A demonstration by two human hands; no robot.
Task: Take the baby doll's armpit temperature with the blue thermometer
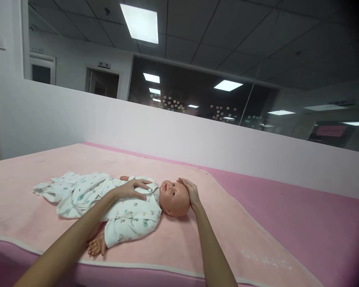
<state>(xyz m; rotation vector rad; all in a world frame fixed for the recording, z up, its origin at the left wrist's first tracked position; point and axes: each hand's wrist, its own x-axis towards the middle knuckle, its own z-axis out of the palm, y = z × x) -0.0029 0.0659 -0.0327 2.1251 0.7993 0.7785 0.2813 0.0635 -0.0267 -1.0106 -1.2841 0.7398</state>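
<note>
Both hands lie flat, unclenched: left hand on doll chest, right hand cupping its head.

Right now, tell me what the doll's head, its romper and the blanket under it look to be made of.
The doll's head looks like smooth vinyl or soft plastic: it has an even peach tone and a slight sheen on the brow. The romper seems to be thin printed cotton knit, white, creased and limp. The pink blanket looks like matte fleece or plush, with a pale bound edge; the fibre cannot be told.
</note>
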